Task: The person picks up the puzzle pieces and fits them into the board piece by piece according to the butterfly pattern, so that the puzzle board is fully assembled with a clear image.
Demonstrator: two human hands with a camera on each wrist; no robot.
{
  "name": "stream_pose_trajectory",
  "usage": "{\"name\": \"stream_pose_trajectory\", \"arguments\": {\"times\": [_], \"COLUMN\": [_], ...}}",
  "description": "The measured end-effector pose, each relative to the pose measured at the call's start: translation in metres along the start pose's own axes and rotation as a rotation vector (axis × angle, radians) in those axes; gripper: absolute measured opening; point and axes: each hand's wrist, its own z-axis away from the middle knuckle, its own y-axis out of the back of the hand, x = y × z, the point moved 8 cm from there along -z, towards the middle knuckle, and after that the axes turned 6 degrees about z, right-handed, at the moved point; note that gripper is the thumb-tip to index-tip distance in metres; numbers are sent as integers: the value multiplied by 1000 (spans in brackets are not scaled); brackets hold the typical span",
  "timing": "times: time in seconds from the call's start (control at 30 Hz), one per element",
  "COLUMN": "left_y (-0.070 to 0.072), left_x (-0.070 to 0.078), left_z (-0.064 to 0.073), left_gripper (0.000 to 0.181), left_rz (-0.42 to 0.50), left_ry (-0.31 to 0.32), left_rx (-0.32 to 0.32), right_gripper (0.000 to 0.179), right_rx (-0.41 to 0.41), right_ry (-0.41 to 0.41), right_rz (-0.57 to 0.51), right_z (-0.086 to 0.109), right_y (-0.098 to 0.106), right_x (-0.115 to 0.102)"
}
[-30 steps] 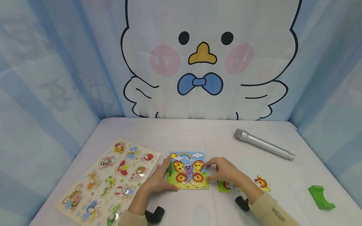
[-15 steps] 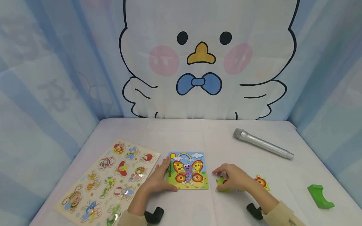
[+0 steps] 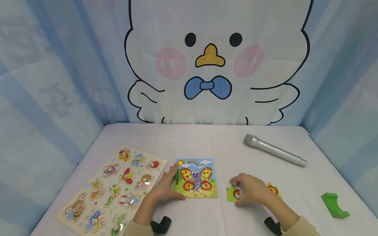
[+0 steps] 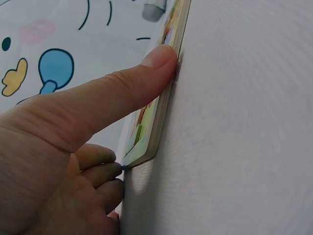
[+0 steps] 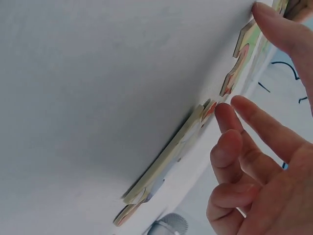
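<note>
A square butterfly puzzle (image 3: 197,175) lies flat at the table's middle. My left hand (image 3: 165,186) rests at its left side, fingers along the left edge; in the left wrist view the straight thumb (image 4: 146,63) touches the near edge. To the right, my right hand (image 3: 253,189) hovers over loose puzzle pieces, with thumb and forefinger apart and nothing seen between them. A green piece with a red curl (image 3: 233,194) shows left of these fingers. Another piece with a snail-like picture (image 3: 274,189) is partly covered by the hand. Several pieces (image 5: 166,156) lie in a row in the right wrist view.
On the left lies a large board with insect pictures (image 3: 115,186). A silver microphone (image 3: 276,150) rests at the back right, and a green curved block (image 3: 335,206) stands near the right edge. Blue-white curtains enclose the white table (image 3: 189,141).
My right hand has left the butterfly puzzle's right edge and moved right, over the loose pieces, passing across the green piece. My left hand has stayed at the puzzle.
</note>
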Motion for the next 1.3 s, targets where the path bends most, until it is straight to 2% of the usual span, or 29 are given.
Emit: {"name": "stream_pose_trajectory", "arguments": {"times": [0.07,0.27,0.77,0.93,1.3], "left_y": [0,0,-1,0,1], "left_x": [0,0,0,1,4], "left_z": [0,0,1,2,2], "left_gripper": [114,115,115,115,115], "left_rz": [3,3,10,3,-16], "left_ry": [1,4,33,45,-22], "left_rx": [1,2,-3,-5,-47], "right_gripper": [60,50,47,48,53], "right_rx": [1,6,7,29,35], "right_ry": [-19,-4,70,123,230], "right_rz": [3,-10,34,14,9], "right_z": [1,3,0,-7,-35], "right_y": [0,0,1,5,1], "right_x": [1,0,-12,-26,-74]}}
